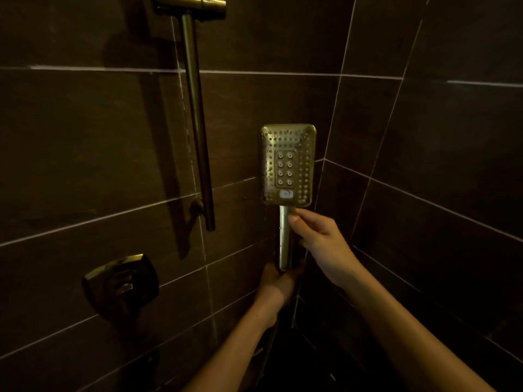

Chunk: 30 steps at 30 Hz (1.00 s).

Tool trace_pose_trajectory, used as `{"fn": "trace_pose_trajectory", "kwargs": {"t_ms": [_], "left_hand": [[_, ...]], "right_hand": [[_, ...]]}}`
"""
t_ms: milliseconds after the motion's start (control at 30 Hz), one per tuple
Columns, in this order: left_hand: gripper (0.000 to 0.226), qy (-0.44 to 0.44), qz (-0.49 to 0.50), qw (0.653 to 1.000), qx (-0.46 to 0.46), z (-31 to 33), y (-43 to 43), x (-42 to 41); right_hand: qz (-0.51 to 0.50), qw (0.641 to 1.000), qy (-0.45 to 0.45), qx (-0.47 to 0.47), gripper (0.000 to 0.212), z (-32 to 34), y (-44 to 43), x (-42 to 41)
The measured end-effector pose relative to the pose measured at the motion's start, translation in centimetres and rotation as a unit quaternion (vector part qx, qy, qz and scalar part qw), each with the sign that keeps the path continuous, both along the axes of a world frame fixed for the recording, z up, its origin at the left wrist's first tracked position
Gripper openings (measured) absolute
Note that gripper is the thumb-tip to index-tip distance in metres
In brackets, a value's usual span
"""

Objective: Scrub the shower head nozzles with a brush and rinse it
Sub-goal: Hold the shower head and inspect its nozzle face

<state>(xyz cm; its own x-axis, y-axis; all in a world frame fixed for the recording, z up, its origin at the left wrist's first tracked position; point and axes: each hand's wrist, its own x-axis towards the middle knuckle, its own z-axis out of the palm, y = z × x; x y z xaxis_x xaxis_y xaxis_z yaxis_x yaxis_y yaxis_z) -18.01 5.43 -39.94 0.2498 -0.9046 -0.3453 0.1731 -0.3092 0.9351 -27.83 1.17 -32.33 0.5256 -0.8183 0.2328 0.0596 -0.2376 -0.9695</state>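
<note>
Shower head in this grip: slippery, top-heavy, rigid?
Probably rigid: shower head and handle look like one metal-finish piece. Likely top-heavy: the wide head stands above left hand and right hand on the handle. Glossy finish may be slippery.

cannot see the bottom end of the shower head (288, 165) handle, wrapped inside the left hand (278, 282). cannot read the small pale mark at the head's base. cannot make out anything below that hand in the dark. cannot see the top of the rail bracket (191, 4), cut by the upper edge, nor either forearm past the lower edge.
</note>
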Motion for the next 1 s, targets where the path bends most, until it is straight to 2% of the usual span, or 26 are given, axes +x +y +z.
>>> {"fn": "trace_pose_trajectory", "kwargs": {"t_ms": [33,100,167,267,400,467,567,767,900,1000], "left_hand": [[0.049,-0.002,0.005,1.0,0.002,0.2,0.1,0.0],[0.041,-0.003,0.011,1.0,0.002,-0.8,-0.7,0.2],[0.05,-0.003,0.012,1.0,0.003,-1.6,-1.2,0.3],[0.046,0.003,-0.002,1.0,-0.002,-2.0,-1.1,0.4],[0.024,0.006,0.017,1.0,0.008,-1.4,-1.6,0.5],[0.024,-0.004,0.035,0.999,0.005,-1.2,-2.1,0.5],[0.031,-0.004,0.034,0.999,-0.009,-1.0,-2.3,0.4],[0.048,-0.006,0.018,1.0,-0.006,-1.7,-1.8,0.0],[0.029,0.011,0.025,1.0,-0.003,-1.4,-1.5,-0.3],[0.033,0.003,0.038,0.999,-0.009,-1.0,-1.5,-0.2]], "right_hand": [[-0.011,1.0,-0.012,0.007,0.027,0.0,-0.2,0.1],[-0.023,0.998,-0.036,0.037,0.028,-0.2,-0.5,0.3],[-0.015,0.995,-0.06,0.082,0.028,-0.5,-0.7,0.6],[-0.006,0.986,-0.088,0.14,0.03,-0.7,-0.8,0.7],[-0.047,0.996,-0.013,0.079,0.023,-0.3,-1.0,0.8],[-0.063,0.997,0.015,0.029,0.017,0.0,-0.9,0.8],[-0.091,0.996,0.009,-0.017,0.021,-0.2,-1.0,0.6],[-0.052,0.996,-0.041,0.054,0.03,-1.1,-1.2,-0.2],[-0.054,0.996,-0.032,0.071,0.029,-0.6,-1.0,0.0],[-0.066,0.992,-0.056,0.089,0.029,0.0,-1.3,0.0]]}}
